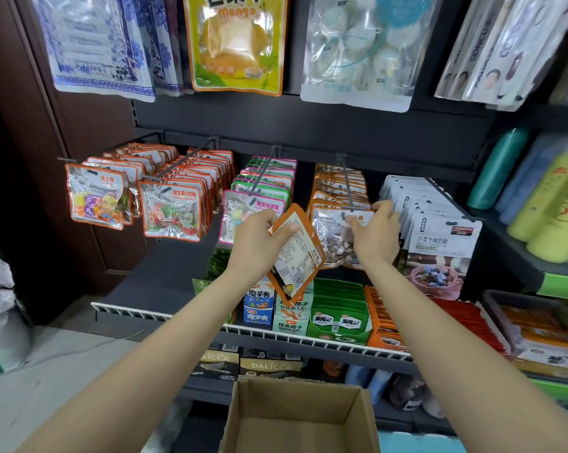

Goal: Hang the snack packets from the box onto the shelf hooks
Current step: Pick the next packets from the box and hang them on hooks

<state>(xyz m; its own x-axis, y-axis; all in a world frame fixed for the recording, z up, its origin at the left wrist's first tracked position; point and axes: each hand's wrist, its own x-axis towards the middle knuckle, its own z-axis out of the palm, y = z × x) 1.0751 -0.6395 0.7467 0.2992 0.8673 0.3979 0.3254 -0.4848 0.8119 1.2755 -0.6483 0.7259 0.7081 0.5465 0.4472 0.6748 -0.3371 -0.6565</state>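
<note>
My left hand grips an orange-edged snack packet, tilted with its printed back toward me, just left of a shelf hook. On that hook hangs a row of orange-edged packets; my right hand pinches the top of the front hanging packet. An open cardboard box stands below at the bottom centre, and the part of its inside that shows holds nothing.
Other hooks carry rows of orange, pink-green and white packets. Large bags hang above. A lower shelf with a white rail holds boxed snacks. Bottles stand on the right shelf. Brown wall panel on the left.
</note>
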